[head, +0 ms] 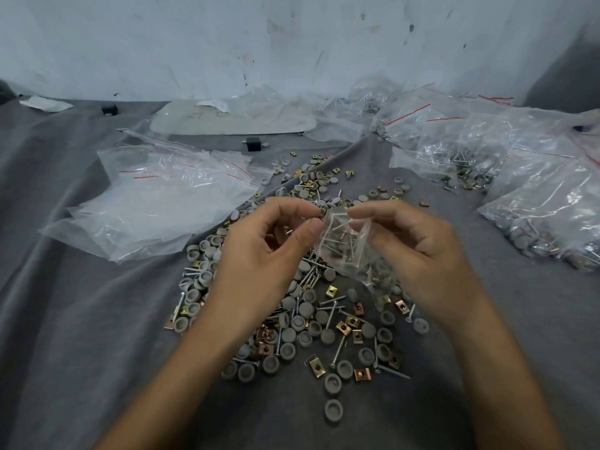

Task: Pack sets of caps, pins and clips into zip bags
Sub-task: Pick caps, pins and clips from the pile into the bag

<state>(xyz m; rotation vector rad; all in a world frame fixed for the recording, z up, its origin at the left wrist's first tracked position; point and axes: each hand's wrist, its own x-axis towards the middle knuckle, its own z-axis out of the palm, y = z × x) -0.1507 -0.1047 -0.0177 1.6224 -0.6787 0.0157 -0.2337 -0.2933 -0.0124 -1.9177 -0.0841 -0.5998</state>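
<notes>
Head view: left hand (259,241) and right hand (412,241) both pinch a small zip bag (344,245) at centre; loose caps (332,409), pins (337,347) and clips (316,365) lie beneath toward six o'clock, filled bags (552,216) at three.

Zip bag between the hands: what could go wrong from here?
The zip bag hangs above the loose pile, pinched only at its top by the left hand and right hand. If it slips or seals poorly, its pins could spill back. The pins might also pierce the thin plastic.
</notes>
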